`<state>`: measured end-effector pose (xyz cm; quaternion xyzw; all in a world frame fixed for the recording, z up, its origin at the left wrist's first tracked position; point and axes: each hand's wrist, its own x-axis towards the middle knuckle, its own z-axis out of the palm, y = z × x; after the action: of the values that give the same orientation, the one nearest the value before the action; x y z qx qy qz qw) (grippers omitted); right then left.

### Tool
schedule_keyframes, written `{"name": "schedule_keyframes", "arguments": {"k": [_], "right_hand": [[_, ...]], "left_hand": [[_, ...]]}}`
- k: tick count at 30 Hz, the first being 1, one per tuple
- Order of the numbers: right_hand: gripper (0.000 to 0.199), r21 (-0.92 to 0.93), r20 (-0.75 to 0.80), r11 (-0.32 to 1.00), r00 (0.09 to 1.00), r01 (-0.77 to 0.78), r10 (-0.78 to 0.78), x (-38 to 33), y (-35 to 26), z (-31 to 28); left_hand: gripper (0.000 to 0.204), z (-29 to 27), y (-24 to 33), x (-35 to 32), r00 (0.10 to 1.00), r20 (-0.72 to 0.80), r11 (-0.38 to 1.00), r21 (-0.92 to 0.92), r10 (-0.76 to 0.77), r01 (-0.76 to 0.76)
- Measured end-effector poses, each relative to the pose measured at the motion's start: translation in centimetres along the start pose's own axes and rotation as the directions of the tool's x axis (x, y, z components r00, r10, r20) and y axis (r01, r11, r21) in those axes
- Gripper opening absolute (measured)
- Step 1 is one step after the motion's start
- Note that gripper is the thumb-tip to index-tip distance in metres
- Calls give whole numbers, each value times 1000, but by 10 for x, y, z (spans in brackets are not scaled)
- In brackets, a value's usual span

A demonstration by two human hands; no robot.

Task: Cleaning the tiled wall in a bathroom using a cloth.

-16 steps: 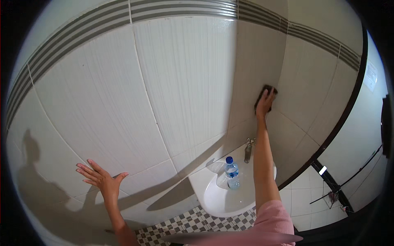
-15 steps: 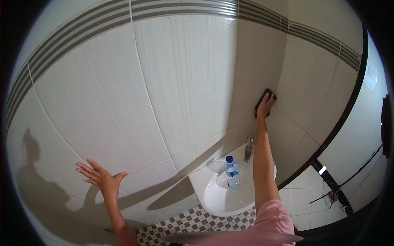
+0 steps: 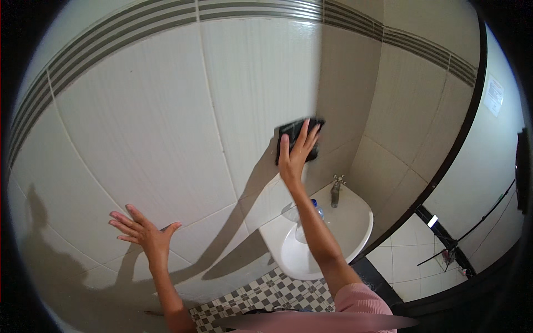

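My right hand (image 3: 294,158) presses a black pad, which looks like a folded cloth (image 3: 312,123), against the pale wall tiles (image 3: 266,100) above the sink. Its fingers are spread over the pad. My left hand (image 3: 151,236) is open at the lower left, fingers apart and nothing in it. It is raised in front of the wall, and I cannot tell whether it touches the tiles. The white sink (image 3: 291,263) lies below my right forearm. A clear plastic bottle with a blue cap (image 3: 320,211) stands at the sink, partly hidden by that arm.
A metal tap (image 3: 335,194) rises at the sink's back corner. Striped border tiles (image 3: 261,10) run along the upper wall. Checkered tiles (image 3: 255,297) cover the floor. A dark door frame (image 3: 444,177) and a thin black stand (image 3: 452,252) are at the right.
My right hand has slid left along the wall with the black cloth, away from the corner. My forearm now covers part of the bottle. My left hand keeps nearly the same place.
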<state>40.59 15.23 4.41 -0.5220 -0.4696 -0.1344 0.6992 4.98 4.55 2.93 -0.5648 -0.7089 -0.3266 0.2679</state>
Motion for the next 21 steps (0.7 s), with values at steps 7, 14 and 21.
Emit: {"name": "schedule_keyframes", "arguments": {"k": [7, 14, 21], "right_hand": [[65, 2, -253, 992, 960, -125, 121, 93, -10, -1], [71, -29, -37, 947, 947, 319, -320, -52, -179, 65], [69, 29, 284, 769, 732, 638, -619, -81, -207, 53]], "left_hand": [[144, 7, 0, 0, 996, -28, 991, -102, 83, -85], [130, -1, -17, -9, 982, 65, 962, -223, 179, -160], [91, -43, -93, -27, 900, -200, 602, -684, 388, -411]]}}
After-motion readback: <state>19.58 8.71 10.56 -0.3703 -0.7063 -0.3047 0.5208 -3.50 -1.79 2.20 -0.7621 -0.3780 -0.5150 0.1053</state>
